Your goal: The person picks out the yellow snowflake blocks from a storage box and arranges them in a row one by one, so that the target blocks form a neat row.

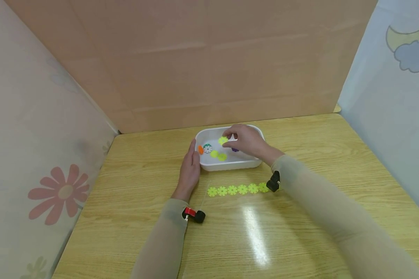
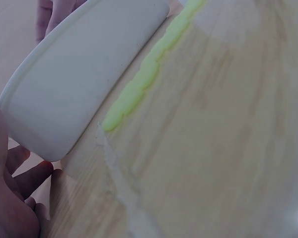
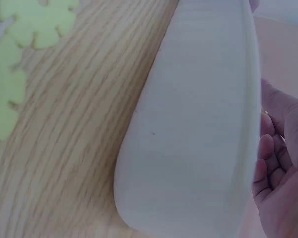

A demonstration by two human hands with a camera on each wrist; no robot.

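I'd say picking step: right hand reaches across front-right corner of tray, pinching yellow disc within its walls; next probably calls for keeping that pinch, lifting clear. Left hand along tray's left edge, fingers fairly straight. Disc row off front edge.

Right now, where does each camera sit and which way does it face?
Head: on the head, facing forward and down at the white tray; left hand, right hand and both sleeves show.
Left wrist: on that wrist, facing the tray's outer wall; left hand at left edge, right hand at top.
Right wrist: on that wrist, facing the tray's wall; right hand at right edge.
Both wrist views share the tray's wall and yellow-green discs.
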